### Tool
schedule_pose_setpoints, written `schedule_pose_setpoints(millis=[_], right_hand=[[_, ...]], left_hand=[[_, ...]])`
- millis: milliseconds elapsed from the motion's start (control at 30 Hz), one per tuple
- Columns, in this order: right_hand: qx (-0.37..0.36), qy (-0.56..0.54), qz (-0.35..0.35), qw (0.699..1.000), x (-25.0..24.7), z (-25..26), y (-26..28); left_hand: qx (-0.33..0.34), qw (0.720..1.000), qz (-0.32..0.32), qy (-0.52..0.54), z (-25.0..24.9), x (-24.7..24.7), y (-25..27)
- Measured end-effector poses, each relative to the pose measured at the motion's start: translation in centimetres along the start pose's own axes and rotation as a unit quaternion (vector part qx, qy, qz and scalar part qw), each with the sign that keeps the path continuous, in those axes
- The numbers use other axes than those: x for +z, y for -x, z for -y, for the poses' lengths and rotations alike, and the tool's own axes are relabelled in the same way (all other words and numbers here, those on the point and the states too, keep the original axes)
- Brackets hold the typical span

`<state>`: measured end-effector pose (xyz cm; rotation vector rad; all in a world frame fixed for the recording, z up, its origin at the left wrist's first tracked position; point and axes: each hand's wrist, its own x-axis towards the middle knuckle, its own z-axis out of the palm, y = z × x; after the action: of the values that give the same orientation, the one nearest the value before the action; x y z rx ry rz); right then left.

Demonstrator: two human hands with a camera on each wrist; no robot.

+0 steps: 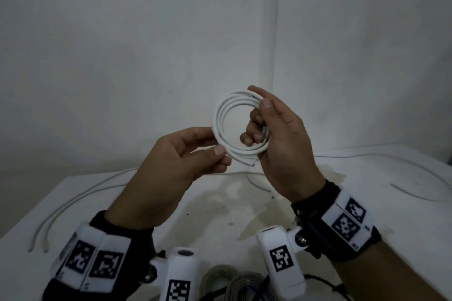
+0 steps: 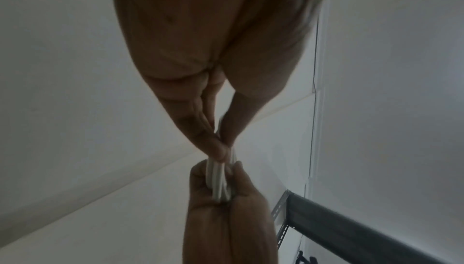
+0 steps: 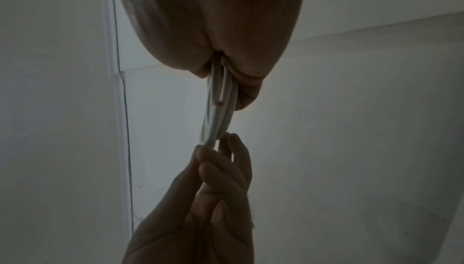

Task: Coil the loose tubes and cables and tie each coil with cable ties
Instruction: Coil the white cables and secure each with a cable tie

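Observation:
A white cable coil [image 1: 221, 115] of several loops is held up in the air above the table. My left hand [image 1: 215, 151] pinches its lower left side between thumb and fingers. My right hand [image 1: 263, 117] grips the right side, with its fingers curled through the ring. A cut cable end [image 1: 252, 163] sticks out at the bottom of the coil. The coil appears edge-on in the left wrist view [image 2: 220, 179] and in the right wrist view [image 3: 220, 109]. No cable tie is visible on the coil.
Loose white cables lie on the white table [image 1: 137, 203]: two long ones at the left [image 1: 73, 200] and a curved one at the right [image 1: 420, 176]. Grey coils [image 1: 230, 281] sit at the near edge. A wall stands close behind. A dark metal shelf rail [image 2: 351, 226] shows lower right.

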<state>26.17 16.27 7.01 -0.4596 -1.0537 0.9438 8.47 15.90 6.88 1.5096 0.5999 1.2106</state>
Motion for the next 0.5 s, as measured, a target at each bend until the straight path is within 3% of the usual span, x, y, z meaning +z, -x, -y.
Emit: schedule_pose_setpoints(millis=[100, 300, 500], right_hand=[[-0.037, 0.049, -0.017, 0.998, -0.06, -0.22, -0.07], [-0.055, 0.108, -0.008, 0.993, 0.1, -0.81, 0.18], [0.008, 0.002, 0.026, 1.0, 0.06, -0.37, 0.16]], left_hand=[[-0.002, 0.998, -0.056, -0.018, 0.53, 0.33, -0.16], [-0.032, 0.998, -0.045, 0.013, 0.29, 0.19, -0.18], [-0.02, 0.998, -0.05, -0.04, 0.35, 0.31, -0.19]])
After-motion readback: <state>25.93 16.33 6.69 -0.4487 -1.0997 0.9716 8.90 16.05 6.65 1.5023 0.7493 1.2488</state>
